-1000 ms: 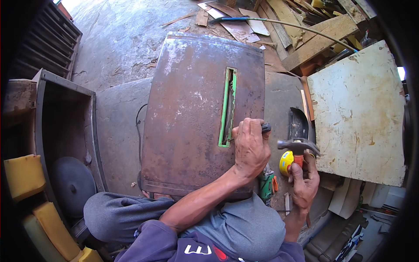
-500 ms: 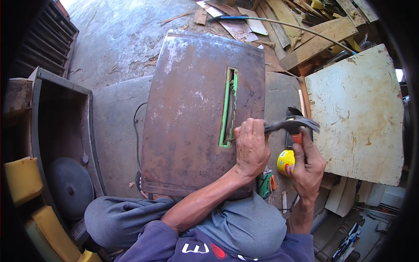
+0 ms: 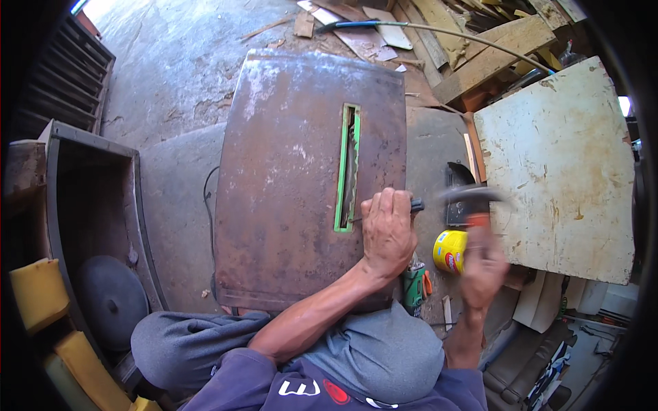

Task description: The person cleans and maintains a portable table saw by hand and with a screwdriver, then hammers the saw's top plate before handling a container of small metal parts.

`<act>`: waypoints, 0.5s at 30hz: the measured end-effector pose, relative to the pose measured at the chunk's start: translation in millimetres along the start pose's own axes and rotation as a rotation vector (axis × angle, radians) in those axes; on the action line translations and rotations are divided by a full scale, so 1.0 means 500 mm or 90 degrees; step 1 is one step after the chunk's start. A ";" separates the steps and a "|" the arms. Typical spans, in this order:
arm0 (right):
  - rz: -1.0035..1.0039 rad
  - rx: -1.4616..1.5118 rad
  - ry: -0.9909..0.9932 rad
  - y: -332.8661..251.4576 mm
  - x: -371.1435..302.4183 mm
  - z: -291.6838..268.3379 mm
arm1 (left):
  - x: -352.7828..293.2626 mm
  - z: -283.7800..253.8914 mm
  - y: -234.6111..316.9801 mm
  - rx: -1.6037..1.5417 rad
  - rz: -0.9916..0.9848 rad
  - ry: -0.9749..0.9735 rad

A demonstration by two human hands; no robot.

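Observation:
A rusty brown metal panel (image 3: 274,198) lies in front of my legs. Cut into it is a long narrow slot edged with a green frame (image 3: 340,171), whose right side has a ragged edge. My left hand (image 3: 389,229) is closed around a chisel-like tool with a black handle (image 3: 417,205). Its thin shaft points left at the slot's near end; the tip is too small to make out. To the right, my right hand (image 3: 484,264) grips a claw hammer (image 3: 478,214) with an orange-red handle. Motion blurs the hammer head, which is apart from the tool's handle.
Beyond my right hand are a yellow tin (image 3: 449,251), a green power tool (image 3: 414,288) and a pale worn board (image 3: 555,171). An open metal box (image 3: 137,212) stands left, with yellow foam blocks (image 3: 41,288) nearby. Scrap wood (image 3: 493,58) is heaped at the far right.
The hammer has swung back to the right, away from the tool's handle, whose end now shows. My left hand keeps its grip by the slot. The whole view has shifted slightly.

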State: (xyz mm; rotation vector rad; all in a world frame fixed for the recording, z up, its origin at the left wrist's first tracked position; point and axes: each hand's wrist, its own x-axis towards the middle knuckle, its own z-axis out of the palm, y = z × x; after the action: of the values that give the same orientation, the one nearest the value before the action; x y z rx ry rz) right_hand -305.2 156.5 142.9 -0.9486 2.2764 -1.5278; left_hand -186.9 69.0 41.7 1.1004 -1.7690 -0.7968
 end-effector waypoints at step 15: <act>-0.001 0.140 0.082 -0.003 0.013 -0.016 | -0.003 -0.003 0.001 0.015 0.028 -0.015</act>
State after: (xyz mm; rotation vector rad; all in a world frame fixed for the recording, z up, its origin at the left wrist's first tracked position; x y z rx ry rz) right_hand -313.7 157.8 148.7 -0.8142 2.1306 -1.8432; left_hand -185.3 70.5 42.2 1.0685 -1.8199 -0.7665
